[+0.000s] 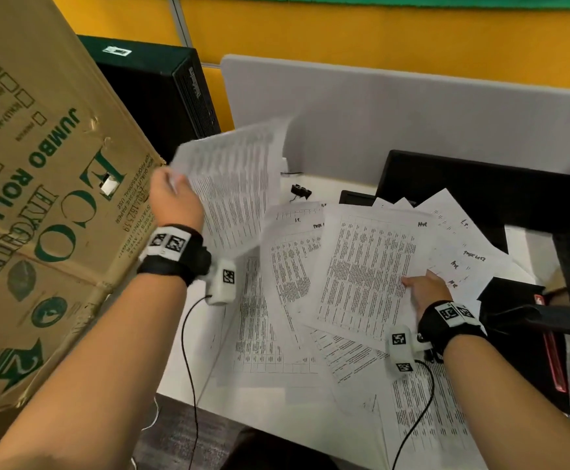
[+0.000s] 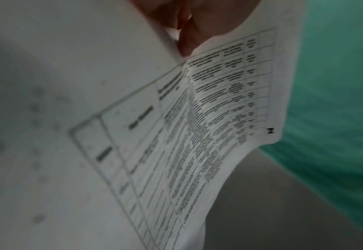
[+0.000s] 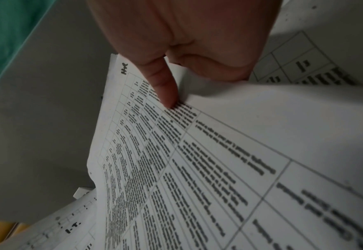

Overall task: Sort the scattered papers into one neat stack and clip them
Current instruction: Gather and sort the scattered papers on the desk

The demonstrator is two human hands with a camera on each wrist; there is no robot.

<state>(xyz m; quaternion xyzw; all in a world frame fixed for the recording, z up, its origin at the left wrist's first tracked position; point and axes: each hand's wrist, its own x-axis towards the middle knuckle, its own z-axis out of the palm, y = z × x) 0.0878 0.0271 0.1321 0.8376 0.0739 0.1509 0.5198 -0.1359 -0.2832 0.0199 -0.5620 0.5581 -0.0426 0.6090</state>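
The left hand (image 1: 175,201) pinches a raised sheet (image 1: 232,184); the right hand (image 1: 426,291) pinches another sheet (image 1: 368,269) mid-desk. Square their edges together before gathering more.

Cardboard box (image 1: 49,198): green print "ECO HYGIENE", "JUMBO ROLL", smaller lines "FOR PROFESSIONAL USE" and "HIGH QUALITY TISSUE PAPER". Scattered papers (image 1: 361,266): printed tables too blurred to read; handwritten "I.T." on one sheet (image 3: 73,227); an unclear handwritten mark, perhaps "M.A", on another sheet's corner (image 3: 124,68).
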